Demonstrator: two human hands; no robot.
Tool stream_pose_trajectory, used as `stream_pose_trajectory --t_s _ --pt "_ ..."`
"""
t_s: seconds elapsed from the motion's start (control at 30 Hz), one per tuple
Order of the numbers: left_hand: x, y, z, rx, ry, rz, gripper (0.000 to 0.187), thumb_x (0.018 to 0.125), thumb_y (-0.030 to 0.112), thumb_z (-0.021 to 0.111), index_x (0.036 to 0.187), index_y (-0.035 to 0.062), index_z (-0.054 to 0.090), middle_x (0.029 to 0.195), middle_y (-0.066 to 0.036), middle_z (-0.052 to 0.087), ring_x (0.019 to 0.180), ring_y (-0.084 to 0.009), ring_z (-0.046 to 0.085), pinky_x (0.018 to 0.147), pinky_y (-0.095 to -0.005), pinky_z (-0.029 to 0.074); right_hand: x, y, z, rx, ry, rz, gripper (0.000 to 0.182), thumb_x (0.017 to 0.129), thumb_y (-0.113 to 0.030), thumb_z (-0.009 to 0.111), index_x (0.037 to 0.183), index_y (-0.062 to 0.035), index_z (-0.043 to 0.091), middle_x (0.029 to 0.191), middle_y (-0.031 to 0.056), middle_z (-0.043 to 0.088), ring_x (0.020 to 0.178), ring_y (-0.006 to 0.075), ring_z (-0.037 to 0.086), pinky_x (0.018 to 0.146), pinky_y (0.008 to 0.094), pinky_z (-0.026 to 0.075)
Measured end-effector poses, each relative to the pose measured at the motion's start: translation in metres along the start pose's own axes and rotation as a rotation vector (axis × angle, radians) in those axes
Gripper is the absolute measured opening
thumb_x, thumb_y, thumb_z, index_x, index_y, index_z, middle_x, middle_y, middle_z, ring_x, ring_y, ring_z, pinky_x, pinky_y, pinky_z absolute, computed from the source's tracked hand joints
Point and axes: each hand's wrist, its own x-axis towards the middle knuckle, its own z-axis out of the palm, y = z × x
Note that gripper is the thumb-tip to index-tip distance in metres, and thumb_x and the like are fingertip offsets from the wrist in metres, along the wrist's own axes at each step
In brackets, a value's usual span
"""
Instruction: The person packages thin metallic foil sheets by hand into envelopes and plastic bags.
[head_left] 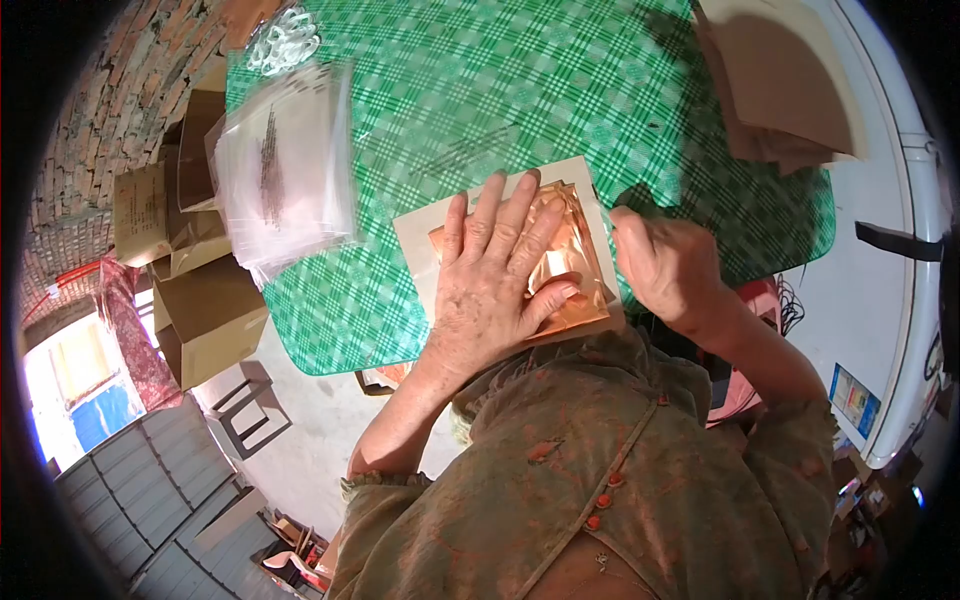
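My left hand [490, 270] lies flat with its fingers spread on a shiny copper-coloured sheet [570, 255], pressing it against a pale square board [415, 232] at the table's near edge. Just right of the board, my right hand [665, 262] is curled, its thumb and fingers pressed together near the board's right edge. Whatever it may hold is too small or hidden to make out.
The table [450, 80] has a green checked cover. Clear plastic sleeves [290, 170] are stacked at its left, below a white tangled bundle [283, 40]. Brown sheets [780, 80] lie at the upper right. Cardboard boxes [210, 320] stand beyond the left edge.
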Motion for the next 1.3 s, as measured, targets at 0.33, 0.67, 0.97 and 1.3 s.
stream_pose_trajectory --t_s 0.33,0.67,0.97,1.3 --pt "-0.001 0.0 -0.001 0.028 0.022 0.012 0.078 0.104 0.063 0.056 0.165 0.0155 0.047 0.175 -0.013 0.035 0.162 -0.0407 0.029 0.131 -0.0604 0.018 0.002 -0.028 0.005 -0.044 0.023 0.077 0.017 0.09 -0.006 0.072 0.092 -0.0078 0.055 0.058 0.0057 0.059 0.05 0.0237 0.064 0.046 0.0374 0.05" --pt "-0.001 -0.001 0.001 0.025 0.06 0.019 0.08 0.102 0.063 0.059 0.165 0.0151 0.046 0.174 -0.013 0.037 0.161 -0.0401 0.03 0.131 -0.0596 0.018 0.018 -0.038 0.021 -0.151 -0.012 0.364 0.02 0.103 -0.021 0.071 0.115 -0.0083 0.062 0.067 0.0112 0.07 0.057 0.0298 0.071 0.053 0.0422 0.053" --pt "-0.003 -0.002 0.005 0.041 0.069 0.021 0.082 0.102 0.065 0.057 0.166 0.0147 0.044 0.175 -0.012 0.036 0.162 -0.0385 0.029 0.131 -0.0589 0.017 -0.01 -0.039 -0.002 -0.097 0.134 0.041 0.041 0.077 -0.008 0.078 0.118 -0.0109 0.075 0.083 0.0043 0.048 0.075 0.0237 0.059 0.061 0.0371 0.052" --pt "-0.001 -0.001 0.0 -0.034 0.061 0.002 0.085 0.103 0.063 0.058 0.166 0.0092 0.042 0.175 -0.014 0.037 0.162 -0.0399 0.03 0.131 -0.0593 0.018 -0.002 0.001 -0.014 -0.185 -0.003 -0.171 0.048 0.081 -0.019 0.076 0.129 -0.0144 0.077 0.103 0.0048 0.054 0.094 0.0248 0.055 0.082 0.0388 0.052"
